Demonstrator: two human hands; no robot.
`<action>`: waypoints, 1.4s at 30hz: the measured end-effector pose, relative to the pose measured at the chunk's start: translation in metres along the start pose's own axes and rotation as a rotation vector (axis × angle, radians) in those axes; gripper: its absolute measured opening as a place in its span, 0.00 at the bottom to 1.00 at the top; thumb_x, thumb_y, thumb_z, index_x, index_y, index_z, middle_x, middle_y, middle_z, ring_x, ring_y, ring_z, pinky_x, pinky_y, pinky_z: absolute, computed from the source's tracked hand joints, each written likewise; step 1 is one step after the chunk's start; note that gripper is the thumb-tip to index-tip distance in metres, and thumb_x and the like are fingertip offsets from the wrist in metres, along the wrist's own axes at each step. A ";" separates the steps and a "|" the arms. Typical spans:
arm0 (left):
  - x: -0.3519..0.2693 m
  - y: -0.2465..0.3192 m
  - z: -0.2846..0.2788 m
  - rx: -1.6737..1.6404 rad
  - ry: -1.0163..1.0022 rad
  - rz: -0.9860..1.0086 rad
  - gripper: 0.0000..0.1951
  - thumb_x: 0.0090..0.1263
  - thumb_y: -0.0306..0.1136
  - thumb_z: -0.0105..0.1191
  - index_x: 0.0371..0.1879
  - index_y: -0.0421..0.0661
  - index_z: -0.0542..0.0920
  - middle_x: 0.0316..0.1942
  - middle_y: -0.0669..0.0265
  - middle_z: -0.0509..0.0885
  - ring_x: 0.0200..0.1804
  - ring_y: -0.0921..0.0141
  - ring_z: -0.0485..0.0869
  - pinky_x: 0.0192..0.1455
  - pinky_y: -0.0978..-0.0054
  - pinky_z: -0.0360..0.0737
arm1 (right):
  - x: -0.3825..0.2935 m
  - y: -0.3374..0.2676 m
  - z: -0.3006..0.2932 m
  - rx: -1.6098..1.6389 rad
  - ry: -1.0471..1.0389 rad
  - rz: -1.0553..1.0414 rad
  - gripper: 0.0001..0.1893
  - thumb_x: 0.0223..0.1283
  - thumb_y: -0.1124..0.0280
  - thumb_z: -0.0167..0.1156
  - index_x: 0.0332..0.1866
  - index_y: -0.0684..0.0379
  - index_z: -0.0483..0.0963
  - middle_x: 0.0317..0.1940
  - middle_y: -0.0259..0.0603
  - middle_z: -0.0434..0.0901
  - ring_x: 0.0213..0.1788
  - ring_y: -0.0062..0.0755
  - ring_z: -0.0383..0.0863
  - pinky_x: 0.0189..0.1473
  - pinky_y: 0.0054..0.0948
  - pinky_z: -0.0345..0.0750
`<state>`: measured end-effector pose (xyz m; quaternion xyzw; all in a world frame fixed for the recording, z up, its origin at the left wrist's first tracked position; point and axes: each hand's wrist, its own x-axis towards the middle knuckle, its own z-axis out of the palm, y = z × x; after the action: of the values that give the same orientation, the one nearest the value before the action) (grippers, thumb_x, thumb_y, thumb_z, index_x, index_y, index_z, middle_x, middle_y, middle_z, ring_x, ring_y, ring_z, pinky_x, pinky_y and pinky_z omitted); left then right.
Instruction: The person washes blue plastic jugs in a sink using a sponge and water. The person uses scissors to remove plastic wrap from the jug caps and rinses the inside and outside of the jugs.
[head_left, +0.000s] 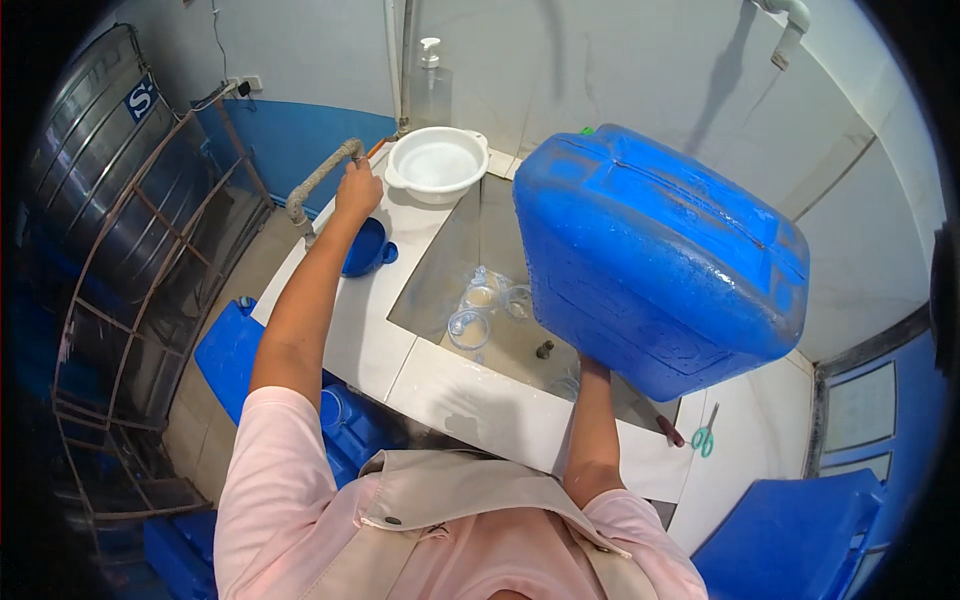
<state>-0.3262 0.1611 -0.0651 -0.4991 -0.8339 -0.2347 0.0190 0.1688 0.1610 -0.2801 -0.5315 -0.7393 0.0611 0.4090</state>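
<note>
My left hand (358, 187) is closed around the end of a bent, worn water pipe (322, 171) at the counter's left edge. A blue bowl-like vessel (365, 247), perhaps a dipper or funnel, lies just below that hand. My right hand (592, 366) reaches under a large blue plastic jerrycan (645, 262), holding it tilted above the sink; its fingers are hidden behind the can. Several clear plastic containers (470, 328) sit in the tiled sink (435, 300), near a dark drain fitting (545, 349).
A white plastic basin (437, 163) stands behind the pipe, near a pump bottle (430, 86). Scissors with green handles (703, 441) and a dark red handle (670, 431) lie at front right. More blue jerrycans (795, 536) surround the counter. A steel tank (112, 172) stands left behind a rusty frame.
</note>
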 end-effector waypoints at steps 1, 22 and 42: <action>-0.001 0.000 0.001 0.004 0.013 0.015 0.30 0.59 0.32 0.48 0.61 0.33 0.61 0.54 0.42 0.69 0.52 0.48 0.75 0.55 0.56 0.73 | 0.002 0.000 0.000 0.095 0.004 0.014 0.29 0.68 0.53 0.40 0.68 0.60 0.54 0.67 0.46 0.57 0.68 0.42 0.55 0.69 0.38 0.54; -0.005 0.005 0.004 0.184 -0.031 0.067 0.36 0.56 0.32 0.52 0.64 0.29 0.54 0.58 0.46 0.68 0.53 0.51 0.76 0.53 0.61 0.76 | 0.005 -0.024 -0.010 1.811 0.119 0.482 0.27 0.68 0.51 0.39 0.66 0.58 0.57 0.64 0.44 0.62 0.65 0.41 0.59 0.68 0.39 0.56; -0.007 0.005 0.005 0.168 -0.043 0.064 0.36 0.54 0.31 0.52 0.64 0.31 0.56 0.61 0.44 0.65 0.54 0.50 0.75 0.55 0.61 0.75 | 0.009 -0.026 -0.011 1.812 0.123 0.455 0.26 0.66 0.52 0.42 0.63 0.59 0.62 0.61 0.45 0.66 0.62 0.41 0.64 0.65 0.38 0.60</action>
<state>-0.3176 0.1591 -0.0693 -0.5270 -0.8346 -0.1523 0.0503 0.1557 0.1541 -0.2543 -0.1446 -0.2651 0.6644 0.6837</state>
